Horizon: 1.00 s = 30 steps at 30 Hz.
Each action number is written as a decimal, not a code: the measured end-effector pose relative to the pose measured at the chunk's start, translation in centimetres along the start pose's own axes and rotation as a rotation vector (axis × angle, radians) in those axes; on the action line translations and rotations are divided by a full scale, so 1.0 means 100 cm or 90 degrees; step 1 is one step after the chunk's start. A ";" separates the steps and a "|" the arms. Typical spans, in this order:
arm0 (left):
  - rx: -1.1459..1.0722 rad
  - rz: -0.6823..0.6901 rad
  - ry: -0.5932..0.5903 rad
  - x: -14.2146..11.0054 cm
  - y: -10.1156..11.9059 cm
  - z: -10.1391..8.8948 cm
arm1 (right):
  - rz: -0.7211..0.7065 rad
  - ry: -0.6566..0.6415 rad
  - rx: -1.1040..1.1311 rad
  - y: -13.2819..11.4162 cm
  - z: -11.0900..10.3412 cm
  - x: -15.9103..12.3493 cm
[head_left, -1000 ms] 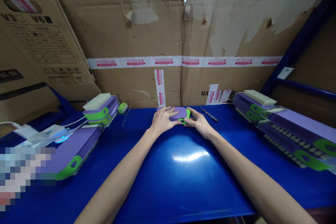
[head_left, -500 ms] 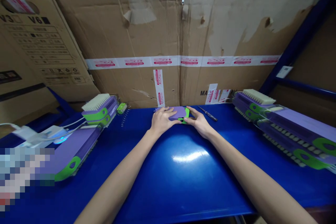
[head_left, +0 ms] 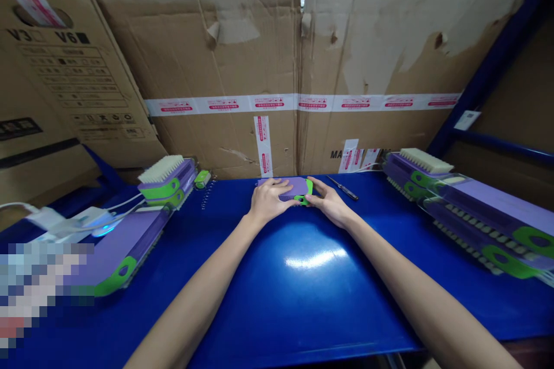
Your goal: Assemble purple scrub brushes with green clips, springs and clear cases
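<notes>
A purple-and-green device (head_left: 299,185), shaped like the brushes at the sides, lies at the back of the blue table. My left hand (head_left: 269,199) is wrapped over its left part, fingers across the purple top and thumb along the near side. On the right, my right hand (head_left: 326,199) grips the green end between thumb and fingers. The underside of the device is hidden. A slim screwdriver (head_left: 343,187) rests just beyond my right hand.
Bristled purple-and-green brushes (head_left: 167,181) are stacked at left, with more brushes (head_left: 489,207) at right. Near the left stack sit a small green block (head_left: 202,179) and a coiled spring (head_left: 208,195). A power strip (head_left: 73,223) with cables lies left. Cardboard (head_left: 225,69) stands behind the table.
The dark gap by the device's green end has closed, and that end now sits flush against the purple body. Both hands keep nearly the same place.
</notes>
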<state>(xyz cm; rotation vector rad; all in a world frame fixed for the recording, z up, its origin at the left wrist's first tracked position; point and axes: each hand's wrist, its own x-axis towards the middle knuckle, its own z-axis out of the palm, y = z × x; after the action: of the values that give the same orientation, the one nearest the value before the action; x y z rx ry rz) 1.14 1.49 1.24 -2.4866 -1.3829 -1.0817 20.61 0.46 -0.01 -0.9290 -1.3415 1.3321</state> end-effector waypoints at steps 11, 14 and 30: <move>0.093 -0.002 -0.169 0.029 0.014 -0.019 | -0.007 0.004 0.043 0.000 0.001 0.002; 0.068 -0.007 -0.217 0.042 0.006 -0.017 | 0.001 0.015 0.025 -0.003 0.002 0.001; -0.166 -0.047 -0.350 0.060 -0.003 -0.002 | 0.025 0.001 0.079 -0.003 -0.001 0.003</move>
<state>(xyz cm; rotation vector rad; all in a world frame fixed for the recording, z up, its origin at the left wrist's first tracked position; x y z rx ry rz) 2.79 5.80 5.08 -3.1084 -1.5487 -0.6400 20.71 0.75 0.33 -0.8760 -1.2296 1.4275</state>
